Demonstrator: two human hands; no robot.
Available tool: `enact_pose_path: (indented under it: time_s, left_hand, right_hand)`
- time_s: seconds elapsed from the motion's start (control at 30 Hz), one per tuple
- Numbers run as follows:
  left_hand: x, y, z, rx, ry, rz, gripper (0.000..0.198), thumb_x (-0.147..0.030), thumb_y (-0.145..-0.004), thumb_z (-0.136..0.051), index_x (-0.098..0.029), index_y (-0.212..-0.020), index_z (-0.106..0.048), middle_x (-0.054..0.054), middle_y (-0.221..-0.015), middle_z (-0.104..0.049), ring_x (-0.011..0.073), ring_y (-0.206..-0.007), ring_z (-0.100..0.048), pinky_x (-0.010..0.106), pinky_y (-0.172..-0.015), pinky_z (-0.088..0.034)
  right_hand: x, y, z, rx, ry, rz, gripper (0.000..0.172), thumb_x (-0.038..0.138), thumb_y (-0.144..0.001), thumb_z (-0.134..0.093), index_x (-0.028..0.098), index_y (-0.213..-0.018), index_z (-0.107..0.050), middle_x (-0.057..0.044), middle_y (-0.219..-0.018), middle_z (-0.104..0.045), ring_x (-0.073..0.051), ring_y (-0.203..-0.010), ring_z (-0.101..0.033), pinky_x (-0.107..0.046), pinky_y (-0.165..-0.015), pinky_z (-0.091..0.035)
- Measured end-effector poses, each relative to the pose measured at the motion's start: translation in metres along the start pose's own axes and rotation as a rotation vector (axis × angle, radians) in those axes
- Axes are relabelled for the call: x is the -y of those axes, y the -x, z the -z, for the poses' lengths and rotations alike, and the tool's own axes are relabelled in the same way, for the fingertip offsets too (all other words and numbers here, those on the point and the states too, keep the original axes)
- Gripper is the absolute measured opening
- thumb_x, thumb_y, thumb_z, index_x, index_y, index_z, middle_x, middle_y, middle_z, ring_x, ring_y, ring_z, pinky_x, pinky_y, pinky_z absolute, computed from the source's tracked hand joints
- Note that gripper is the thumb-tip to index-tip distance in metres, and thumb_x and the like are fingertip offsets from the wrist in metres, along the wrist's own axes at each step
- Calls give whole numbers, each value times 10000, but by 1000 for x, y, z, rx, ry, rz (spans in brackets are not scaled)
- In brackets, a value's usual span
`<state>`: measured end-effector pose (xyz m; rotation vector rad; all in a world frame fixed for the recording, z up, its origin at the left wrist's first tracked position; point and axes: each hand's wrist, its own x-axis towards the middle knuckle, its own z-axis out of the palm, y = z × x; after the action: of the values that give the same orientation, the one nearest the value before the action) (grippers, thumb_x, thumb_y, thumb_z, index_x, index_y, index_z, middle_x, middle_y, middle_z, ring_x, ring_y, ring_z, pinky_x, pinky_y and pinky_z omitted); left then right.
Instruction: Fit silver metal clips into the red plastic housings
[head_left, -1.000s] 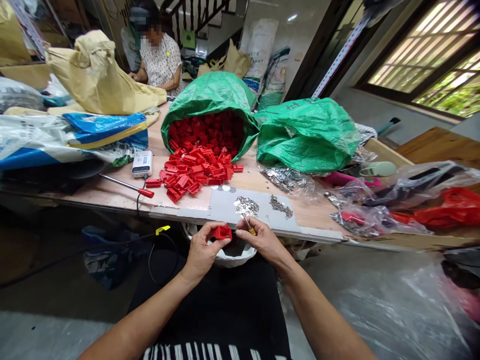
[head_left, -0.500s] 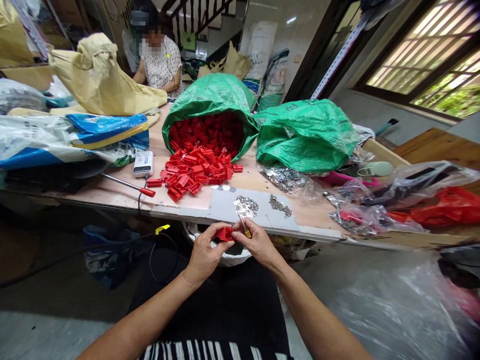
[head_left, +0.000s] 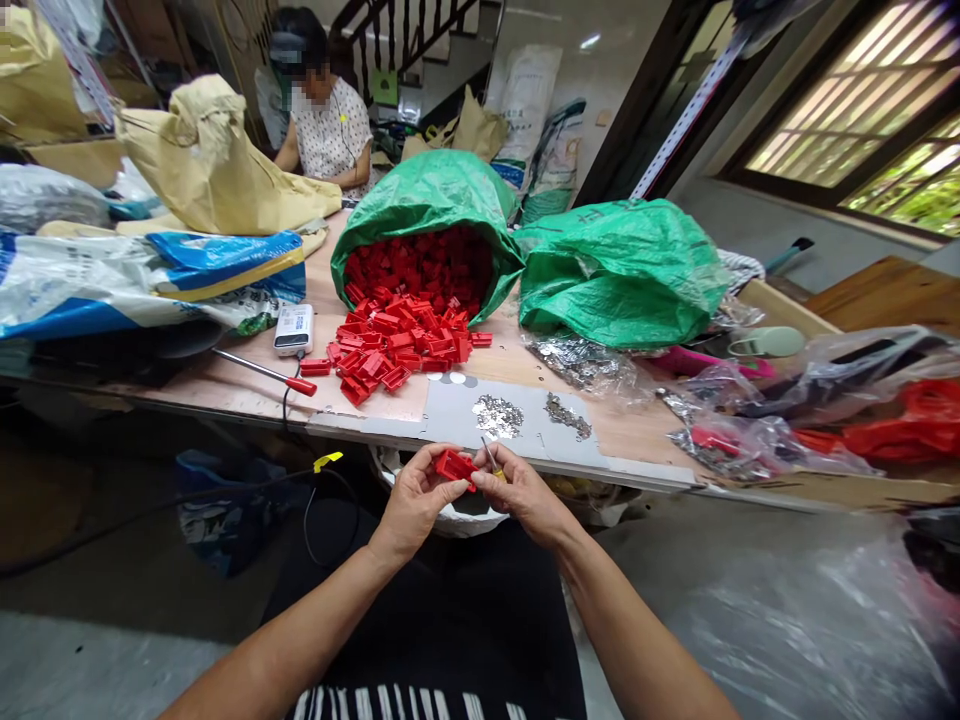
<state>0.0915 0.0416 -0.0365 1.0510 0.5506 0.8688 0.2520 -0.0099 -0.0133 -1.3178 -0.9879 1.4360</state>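
A red plastic housing (head_left: 453, 464) is pinched between the thumb and fingers of my left hand (head_left: 409, 508), its hollow side partly showing. My right hand (head_left: 529, 500) is closed on a small screwdriver (head_left: 497, 473) with a yellow handle, its thin metal shaft pointing up and away. The right thumb and fingertips also touch the right end of the housing. Both hands are just in front of the table edge, above a white bucket (head_left: 469, 522). Beyond them, small shiny metal pieces (head_left: 498, 417) and a darker pile of metal bits (head_left: 568, 416) lie on a grey sheet (head_left: 450, 425).
A green sack (head_left: 427, 185) spills red housings (head_left: 390, 340) onto the table. Another green sack (head_left: 619, 270) stands to its right. Left are a red-handled rod (head_left: 262, 372), a white power bank (head_left: 293, 330) and bags. A person (head_left: 330, 125) sits across the table.
The red housing has turned in my fingers, so more of its hollow side shows. My right hand and the screwdriver have shifted slightly. The whole view has moved a little.
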Motion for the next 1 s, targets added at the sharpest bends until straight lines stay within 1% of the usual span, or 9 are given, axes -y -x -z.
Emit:
enact_pose_path:
  time_s: [0.13, 0.27, 0.4, 0.47, 0.53, 0.63, 0.73, 0.83, 1.0]
  left_hand:
    - [3, 2, -1, 34, -26, -19, 355, -241, -730, -720, -178, -1052, -583, 52, -1024, -662, 159, -933, -623, 249, -846, -489]
    - [5, -3, 3, 67, -114, -39, 342, -263, -755, -695, -177, -1064, -577, 61, -1048, -657, 172, -951, -623, 272, -867, -487]
    - [4, -21, 17, 30, -322, -88, 348, -263, -771, -661, -184, -1095, -562, 62, -1031, -666, 185, -946, -628, 298, -880, -480]
    - [2, -33, 26, -4, -504, -149, 341, -236, -771, -646, -192, -1102, -578, 57, -1020, -668, 187, -940, -627, 309, -892, -470]
    - [2, -46, 33, -20, -652, -208, 357, -197, -763, -637, -206, -1117, -597, 51, -1033, -668, 186, -940, -624, 321, -908, -463]
    - [4, -60, 40, -29, -764, -270, 408, -152, -744, -633, -233, -1143, -618, 38, -1066, -670, 186, -967, -618, 340, -939, -455]
    - [9, -68, 42, -11, -828, -297, 434, -142, -743, -628, -243, -1164, -621, 44, -1095, -669, 194, -1021, -608, 353, -953, -453]
    - [12, -71, 43, 29, -860, -321, 444, -140, -751, -623, -241, -1183, -615, 55, -1115, -663, 195, -1049, -600, 357, -963, -450]
    - [11, -73, 45, 58, -851, -286, 452, -145, -751, -627, -250, -1191, -613, 43, -1088, -679, 183, -1013, -618, 338, -937, -468]
  right_hand:
    - [-1, -3, 1, 69, -44, -26, 415, 442, -736, -709, 197, -872, -403, 78, -630, -424, -40, -474, -266, -185, -449, -174]
    - [-2, -9, 3, 24, 64, -8, 453, 466, -694, -734, 190, -850, -410, 67, -655, -427, -56, -523, -340, -186, -486, -257]
    - [-2, -22, 13, -88, 413, 147, 361, 455, -831, -581, 177, -1056, -528, -17, -849, -532, -128, -731, -491, -253, -652, -406]
    - [-2, -29, 19, -169, 634, 254, 319, 384, -895, -476, 183, -1122, -574, -59, -951, -550, -170, -884, -512, -310, -786, -419]
    - [-3, -36, 22, -228, 798, 300, 310, 314, -905, -429, 181, -1117, -613, -77, -944, -557, -188, -920, -516, -339, -834, -410]
    - [-5, -41, 23, -253, 915, 297, 301, 272, -879, -459, 186, -1117, -623, -66, -870, -590, -182, -826, -541, -323, -778, -422]
    - [-5, -43, 21, -234, 927, 277, 243, 271, -857, -502, 206, -1054, -629, -34, -849, -639, -157, -740, -558, -296, -725, -422]
    - [-4, -45, 20, -210, 931, 272, 179, 252, -840, -527, 204, -966, -645, -30, -883, -664, -154, -769, -579, -280, -715, -420]
    - [-6, -52, 22, -168, 976, 324, 149, 206, -833, -553, 192, -944, -652, -42, -900, -652, -158, -824, -577, -277, -743, -421]
